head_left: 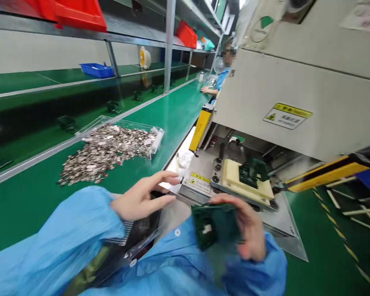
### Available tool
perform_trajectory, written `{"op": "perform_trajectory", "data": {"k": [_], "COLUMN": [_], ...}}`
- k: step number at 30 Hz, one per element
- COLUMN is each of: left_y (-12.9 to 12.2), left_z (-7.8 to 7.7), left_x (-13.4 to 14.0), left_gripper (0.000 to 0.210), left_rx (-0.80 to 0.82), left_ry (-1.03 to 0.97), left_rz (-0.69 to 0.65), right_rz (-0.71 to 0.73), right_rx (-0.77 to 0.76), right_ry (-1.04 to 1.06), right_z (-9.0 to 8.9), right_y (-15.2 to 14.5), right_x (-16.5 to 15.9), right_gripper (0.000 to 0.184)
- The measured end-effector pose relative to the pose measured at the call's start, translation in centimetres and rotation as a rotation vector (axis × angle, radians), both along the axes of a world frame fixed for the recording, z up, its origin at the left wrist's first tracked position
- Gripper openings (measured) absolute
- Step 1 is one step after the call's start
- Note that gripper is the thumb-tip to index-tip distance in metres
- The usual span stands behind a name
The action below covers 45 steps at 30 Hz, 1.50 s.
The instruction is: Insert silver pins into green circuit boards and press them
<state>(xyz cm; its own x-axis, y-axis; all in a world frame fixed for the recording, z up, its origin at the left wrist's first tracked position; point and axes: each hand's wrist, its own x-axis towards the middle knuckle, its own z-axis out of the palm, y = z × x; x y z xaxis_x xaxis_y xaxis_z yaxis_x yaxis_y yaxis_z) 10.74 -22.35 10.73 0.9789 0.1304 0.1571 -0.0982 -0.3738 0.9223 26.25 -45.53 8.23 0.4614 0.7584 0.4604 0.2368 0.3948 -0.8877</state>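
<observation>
Right fingers [235,200] holding a dark green part [204,227], left fingers [162,177] spread, near a machine [246,98].

The left arm [64,230] came in from the lower left in a loose blue sleeve, and its bare left hand [138,201] reached toward the right, empty, with thumb and fingers spread apart. The right arm [260,267], in a matching sleeve, was bent close to the body, its wrist turned upward. The right hand [249,226] was curved in a grip, slightly blurred and a little lower than the left.
</observation>
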Motion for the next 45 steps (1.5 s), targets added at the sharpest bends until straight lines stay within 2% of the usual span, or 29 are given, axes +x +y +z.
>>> {"op": "perform_trajectory", "data": {"k": [3, 6, 9, 12, 15, 17, 19, 22, 24, 26, 28, 30, 32, 34, 35, 36, 38, 41, 43, 45], "left_y": [-3.0, -6.6, -9.3, -10.3, -9.0, -7.0, -4.3, -0.2, 1.8, 2.8, 3.0, 2.8, 2.5, 2.3, 2.3, 2.4, 2.7, 3.2, 3.5, 3.8], "left_z": [1.7, 2.5, 2.9, 3.3, 3.9, 4.1, 4.1, 3.2, 2.1, 0.6, -1.2, -2.9, -4.3, -5.4, -5.8, -6.1, -6.4, -6.5, -6.6, -6.7], "left_x": [7.3, 13.9, 18.7, 20.9, 19.8, 17.4, 13.8, 8.1, 4.9, 2.8, 2.0, 2.3, 3.4, 4.7, 5.2, 5.7, 6.2, 6.3, 6.1, 6.2], "left_gripper": [0.043, 0.059, 0.081, 0.085, 0.088, 0.085, 0.075, 0.063, 0.059, 0.056, 0.057, 0.059, 0.062, 0.065, 0.065, 0.066, 0.066, 0.066, 0.067, 0.07], "left_rx": [0.231, 0.368, 0.377, 0.273, 0.037, -0.12, -0.203, -0.182, -0.148, -0.126, -0.12, -0.125, -0.144, -0.174, -0.185, -0.191, -0.185, -0.157, -0.137, -0.131], "left_ry": [-0.179, -0.257, -0.166, -0.064, -0.113, -0.133, -0.068, 0.13, 0.272, 0.359, 0.371, 0.353, 0.338, 0.335, 0.33, 0.326, 0.316, 0.317, 0.322, 0.322], "left_rz": [-0.102, -0.119, -0.123, -0.108, -0.016, 0.002, -0.035, -0.069, -0.067, -0.07, -0.064, -0.065, -0.078, -0.129, -0.157, -0.182, -0.209, -0.211, -0.218, -0.204], "right_rz": [-0.523, -0.951, -1.166, -1.183, -1.072, -0.964, -0.85, -0.668, -0.593, -0.584, -0.628, -0.743, -0.965, -1.234, -1.347, -1.403, -1.397, -1.358, -1.44, -1.59], "right_rx": [0.199, 0.346, 0.322, 0.239, 0.141, -0.01, -0.219, -0.429, -0.47, -0.488, -0.502, -0.489, -0.467, -0.506, -0.576, -0.681, -0.81, -0.718, -0.654, -0.665], "right_ry": [0.103, 0.117, 0.084, 0.066, 0.009, -0.1, -0.24, -0.368, -0.387, -0.391, -0.425, -0.514, -0.591, -0.551, -0.48, -0.383, -0.134, 0.179, 0.237, 0.18], "right_z": [-0.4, -1.0, -1.4, -1.1, -0.1, 1.0, 2.2, 3.5, 3.8, 3.7, 3.2, 2.2, 0.9, -1.0, -2.0, -3.1, -5.2, -7.5, -8.3, -8.7], "right_y": [-5.2, -8.4, -10.0, -10.2, -9.1, -8.0, -6.8, -5.2, -4.4, -4.1, -4.5, -5.7, -7.9, -10.9, -12.5, -14.1, -16.7, -18.1, -17.7, -16.8], "right_x": [2.6, 5.0, 6.9, 8.5, 10.1, 11.2, 12.2, 13.2, 13.4, 13.1, 12.6, 12.0, 11.4, 10.8, 10.5, 10.2, 9.4, 8.3, 7.8, 7.8], "right_gripper": [0.061, 0.04, 0.036, 0.045, 0.053, 0.055, 0.055, 0.053, 0.053, 0.054, 0.057, 0.06, 0.06, 0.062, 0.066, 0.071, 0.073, 0.07, 0.063, 0.052]}}
